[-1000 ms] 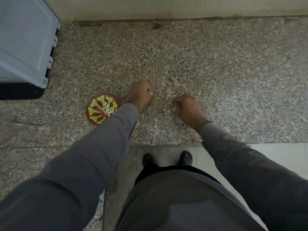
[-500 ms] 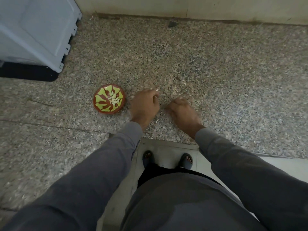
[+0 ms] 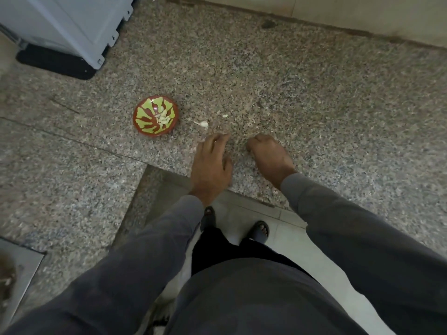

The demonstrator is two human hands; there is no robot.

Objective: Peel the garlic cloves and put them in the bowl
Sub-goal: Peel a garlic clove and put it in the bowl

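Note:
A small red bowl [image 3: 156, 115] with a yellow-green leaf pattern sits on the speckled granite counter [image 3: 314, 97]; several peeled garlic cloves lie inside it. A whitish garlic clove [image 3: 203, 123] lies on the counter just right of the bowl, and a smaller pale bit [image 3: 225, 116] beyond it. My left hand [image 3: 211, 163] rests flat below that clove, fingers spread, holding nothing. My right hand [image 3: 268, 153] is beside it with fingers curled under; what they hide I cannot see.
A grey-white plastic crate [image 3: 67, 25] on a black base stands at the back left. A wall runs along the counter's far edge. The counter's front edge is by my wrists; below are a tiled floor and my sandalled feet [image 3: 260, 230].
Both hands have drawn back toward the counter's front edge. My left hand has opened flat, and a garlic clove now lies uncovered beside the bowl. The view has shifted, so the bowl appears further from my hands.

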